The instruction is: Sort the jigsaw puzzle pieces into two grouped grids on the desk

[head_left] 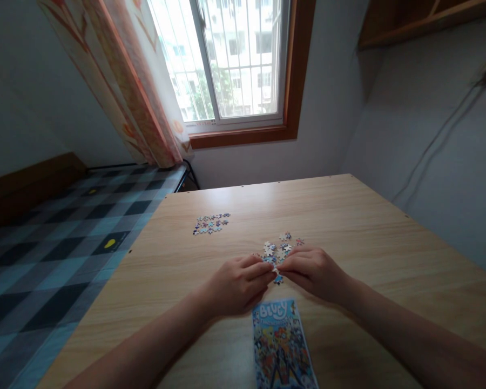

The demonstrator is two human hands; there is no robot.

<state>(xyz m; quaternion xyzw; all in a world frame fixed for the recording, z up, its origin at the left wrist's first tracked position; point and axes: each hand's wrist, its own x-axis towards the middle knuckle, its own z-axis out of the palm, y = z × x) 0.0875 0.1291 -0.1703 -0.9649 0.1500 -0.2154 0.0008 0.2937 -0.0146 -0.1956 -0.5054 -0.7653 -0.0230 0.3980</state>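
Observation:
My left hand (238,282) and my right hand (315,269) meet over the table, fingertips almost touching. Between them both pinch a small pale jigsaw puzzle piece (275,269), partly covered by the fingers. Around the fingertips lies a loose pile of jigsaw pieces (269,248), some blue, some pale; my hands hide part of it. A blue piece (278,279) shows just below the fingers. Closer to me lies a colourful printed picture sheet (282,346) with white lettering across its top. Farther left, several pieces (210,223) are laid out in rows.
The wooden table (372,243) carries all of this. A bed with a checked cover (56,259) runs along its left side. Behind stand a curtain (133,81) and a barred window (243,59). A cable (433,140) hangs on the right wall below a shelf (425,27).

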